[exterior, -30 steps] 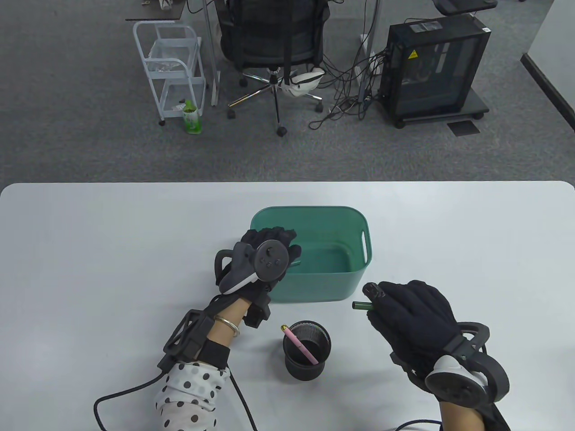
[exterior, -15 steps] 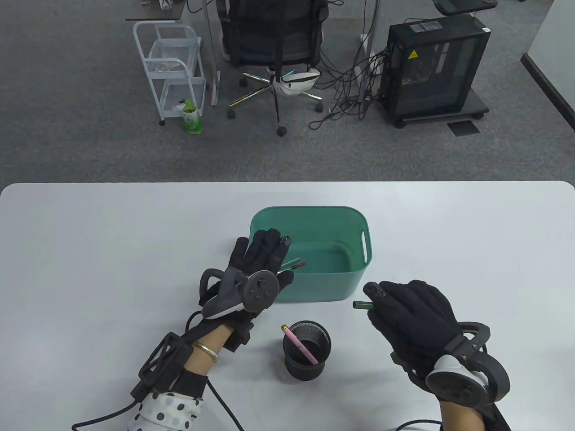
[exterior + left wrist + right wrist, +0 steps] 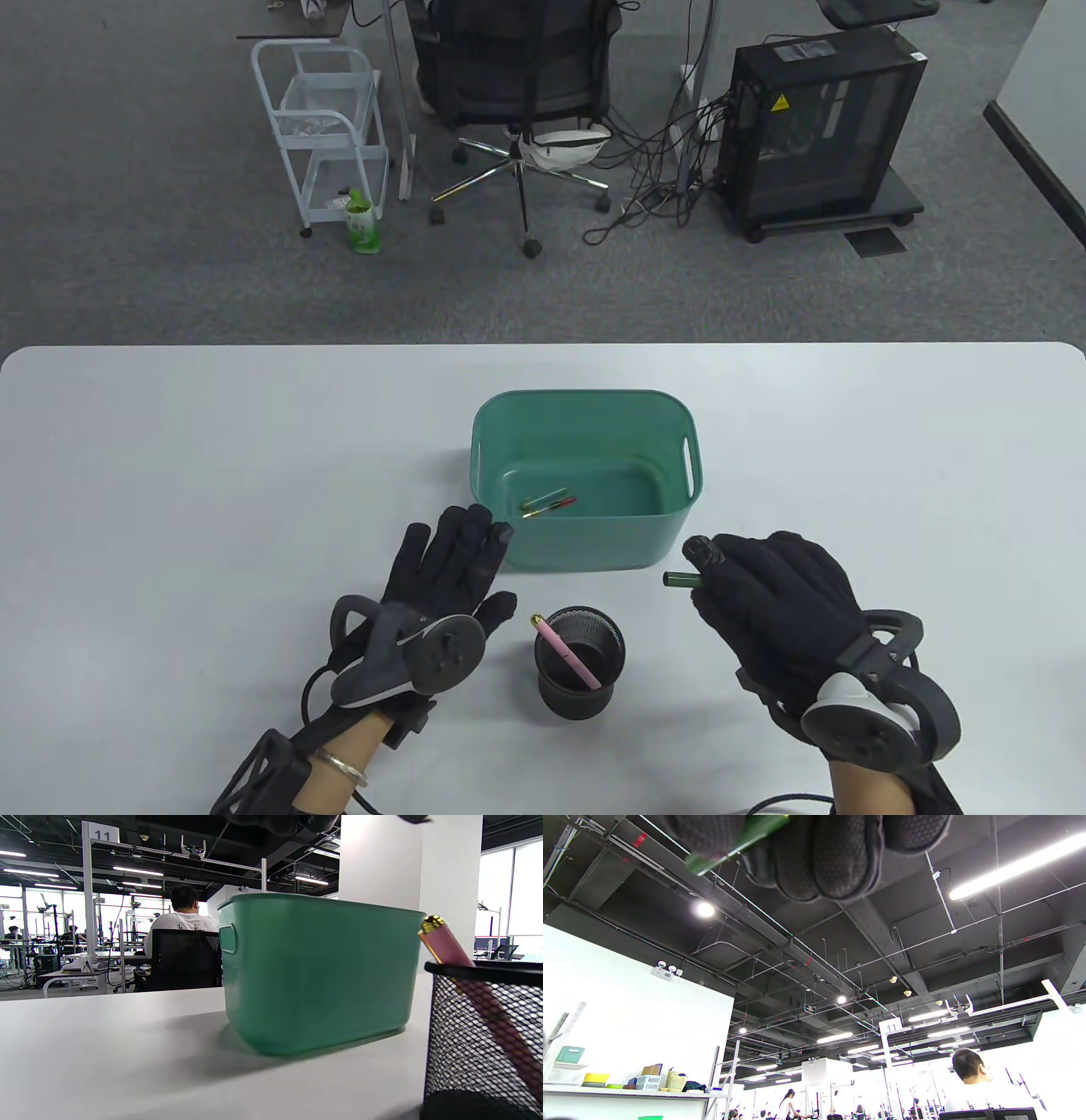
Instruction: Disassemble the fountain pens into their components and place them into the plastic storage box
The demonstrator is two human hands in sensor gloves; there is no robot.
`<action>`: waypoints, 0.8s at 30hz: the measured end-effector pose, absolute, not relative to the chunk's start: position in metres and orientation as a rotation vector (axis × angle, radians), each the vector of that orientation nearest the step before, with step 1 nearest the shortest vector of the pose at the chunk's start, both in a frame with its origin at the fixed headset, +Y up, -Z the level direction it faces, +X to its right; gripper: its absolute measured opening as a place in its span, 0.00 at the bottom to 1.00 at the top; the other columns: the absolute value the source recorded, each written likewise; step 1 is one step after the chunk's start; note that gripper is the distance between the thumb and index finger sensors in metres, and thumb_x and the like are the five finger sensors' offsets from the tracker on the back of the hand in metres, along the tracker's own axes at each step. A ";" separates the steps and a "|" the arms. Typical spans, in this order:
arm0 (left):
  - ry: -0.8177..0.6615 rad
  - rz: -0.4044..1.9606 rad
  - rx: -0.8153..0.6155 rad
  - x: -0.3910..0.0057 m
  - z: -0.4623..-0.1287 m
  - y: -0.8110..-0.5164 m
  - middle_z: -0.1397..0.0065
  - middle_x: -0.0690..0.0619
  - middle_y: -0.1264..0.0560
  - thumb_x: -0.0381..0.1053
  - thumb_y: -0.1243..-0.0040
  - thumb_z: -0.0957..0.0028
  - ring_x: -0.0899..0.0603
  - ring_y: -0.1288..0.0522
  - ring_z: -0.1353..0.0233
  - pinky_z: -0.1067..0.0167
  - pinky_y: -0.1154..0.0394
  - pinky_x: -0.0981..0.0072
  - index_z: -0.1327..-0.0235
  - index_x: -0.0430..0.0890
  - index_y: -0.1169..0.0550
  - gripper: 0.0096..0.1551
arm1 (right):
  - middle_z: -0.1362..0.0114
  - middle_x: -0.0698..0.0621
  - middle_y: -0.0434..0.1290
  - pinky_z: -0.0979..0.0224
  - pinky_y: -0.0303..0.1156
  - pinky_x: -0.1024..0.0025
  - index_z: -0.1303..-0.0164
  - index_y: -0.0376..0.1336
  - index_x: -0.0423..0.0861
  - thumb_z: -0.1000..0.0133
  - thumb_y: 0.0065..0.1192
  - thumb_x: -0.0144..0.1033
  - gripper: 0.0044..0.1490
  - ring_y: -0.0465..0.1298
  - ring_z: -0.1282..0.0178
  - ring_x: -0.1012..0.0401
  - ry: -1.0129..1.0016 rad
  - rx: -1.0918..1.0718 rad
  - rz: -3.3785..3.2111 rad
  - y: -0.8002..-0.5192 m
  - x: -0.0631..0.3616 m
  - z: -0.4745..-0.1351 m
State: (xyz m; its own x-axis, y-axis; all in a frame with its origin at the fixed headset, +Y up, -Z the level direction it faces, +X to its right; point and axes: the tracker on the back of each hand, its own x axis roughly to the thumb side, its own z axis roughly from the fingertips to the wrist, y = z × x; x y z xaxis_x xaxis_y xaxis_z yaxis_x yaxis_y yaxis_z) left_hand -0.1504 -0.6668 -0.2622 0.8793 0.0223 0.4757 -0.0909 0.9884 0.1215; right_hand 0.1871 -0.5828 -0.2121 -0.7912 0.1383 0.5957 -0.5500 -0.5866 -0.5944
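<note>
**One pen partly in the box, one pen untouched**

Nearest me, my right hand (image 3: 785, 607) rests on the bench (image 3: 170, 475) with its grip curled around a green pen piece (image 3: 681, 579); the piece's open end pokes out to the left past my fingers. It is not in the box yet, so I judge that placing it is the step in hand. From the right wrist view the same green tube shows between my gloved fingers (image 3: 835, 857).

My left hand (image 3: 454, 573) lies flat, fingers spread and straight, its grip wide and holding nothing, just beside the near left corner of the box.

Between my two hands stands the black mesh pen cup (image 3: 579, 662), and a whole pink pen (image 3: 566, 652) leans in it, gold end up. That one is not taken apart at all, as far as I can tell.

Farther out sits the green plastic storage box (image 3: 670, 424). On its floor, towards the left, lie slim pen parts (image 3: 548, 503), one greenish, one with red; I cannot tell exactly which components they are.

So by my reckoning the first pen is mostly dealt with, and the pink pen remains.
</note>
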 end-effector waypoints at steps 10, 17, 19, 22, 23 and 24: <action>-0.430 0.076 0.164 -0.162 -0.240 -0.689 0.03 0.41 0.48 0.63 0.65 0.28 0.34 0.52 0.07 0.14 0.58 0.39 0.04 0.43 0.45 0.43 | 0.32 0.57 0.75 0.23 0.67 0.56 0.32 0.71 0.59 0.39 0.56 0.55 0.28 0.77 0.37 0.61 -1.128 0.718 2.393 -0.584 0.184 -0.212; -0.387 0.049 0.174 -0.171 -0.233 -0.701 0.03 0.42 0.49 0.63 0.65 0.28 0.34 0.52 0.07 0.14 0.59 0.39 0.04 0.43 0.45 0.43 | 0.32 0.57 0.76 0.23 0.67 0.56 0.32 0.71 0.59 0.39 0.56 0.55 0.28 0.77 0.37 0.62 -1.108 0.733 2.398 -0.585 0.181 -0.212; -0.374 0.043 0.184 -0.174 -0.232 -0.705 0.03 0.42 0.49 0.63 0.65 0.28 0.34 0.52 0.07 0.14 0.59 0.39 0.04 0.43 0.46 0.43 | 0.32 0.57 0.76 0.23 0.67 0.56 0.32 0.71 0.59 0.39 0.56 0.55 0.28 0.77 0.37 0.61 -1.103 0.735 2.410 -0.586 0.179 -0.213; -0.359 0.041 0.187 -0.179 -0.231 -0.711 0.03 0.42 0.49 0.63 0.66 0.29 0.34 0.52 0.07 0.14 0.59 0.39 0.04 0.44 0.46 0.43 | 0.32 0.57 0.76 0.23 0.67 0.56 0.32 0.71 0.59 0.39 0.56 0.55 0.28 0.77 0.37 0.61 -1.084 0.740 2.421 -0.589 0.177 -0.215; -0.352 0.040 0.181 -0.181 -0.231 -0.712 0.03 0.42 0.49 0.63 0.66 0.29 0.35 0.52 0.07 0.14 0.59 0.39 0.04 0.44 0.46 0.43 | 0.32 0.57 0.76 0.23 0.67 0.56 0.32 0.71 0.59 0.39 0.56 0.55 0.28 0.77 0.37 0.61 -1.072 0.741 2.425 -0.590 0.176 -0.217; -0.351 0.048 0.173 -0.184 -0.231 -0.713 0.03 0.42 0.49 0.63 0.66 0.29 0.35 0.53 0.07 0.14 0.59 0.39 0.04 0.44 0.47 0.43 | 0.32 0.57 0.76 0.23 0.67 0.56 0.32 0.71 0.59 0.39 0.57 0.55 0.28 0.77 0.37 0.61 -1.060 0.741 2.436 -0.592 0.175 -0.218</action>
